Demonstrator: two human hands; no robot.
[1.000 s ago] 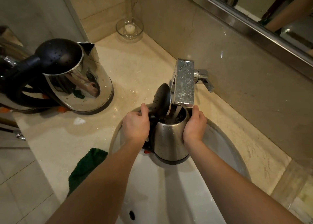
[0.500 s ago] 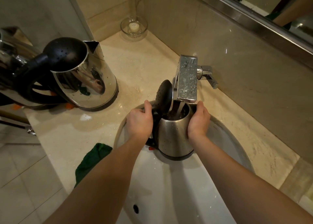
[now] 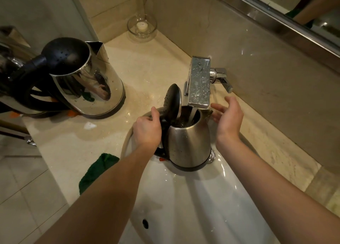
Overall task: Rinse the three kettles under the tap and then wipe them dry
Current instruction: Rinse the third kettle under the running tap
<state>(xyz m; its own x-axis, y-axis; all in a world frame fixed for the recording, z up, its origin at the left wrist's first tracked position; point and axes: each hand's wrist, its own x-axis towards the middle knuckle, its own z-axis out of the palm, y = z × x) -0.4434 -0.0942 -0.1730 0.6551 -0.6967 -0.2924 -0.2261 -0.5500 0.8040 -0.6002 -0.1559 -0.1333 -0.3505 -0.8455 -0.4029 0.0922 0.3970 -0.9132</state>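
A small brushed-steel kettle [image 3: 189, 144] stands upright in the white sink [image 3: 193, 207] with its black lid [image 3: 172, 101] flipped open. Water runs into it from the square chrome tap [image 3: 199, 83] above. My left hand [image 3: 147, 130] grips the kettle's black handle. My right hand [image 3: 229, 117] hovers just right of the spout, fingers spread and touching nothing. A larger shiny kettle [image 3: 86, 81] with a black lid sits on the counter to the left. Part of a third kettle [image 3: 11, 74] shows at the left edge.
A green cloth [image 3: 95, 171] hangs over the counter's front edge left of the sink. A glass dish [image 3: 142, 27] with a small white object sits in the back corner. The tap lever [image 3: 223, 79] juts from the marble wall. A mirror runs along the upper right.
My right hand has let go of the kettle's side and moved off to the right with fingers open. The left hand still holds the handle; the view has shifted slightly.
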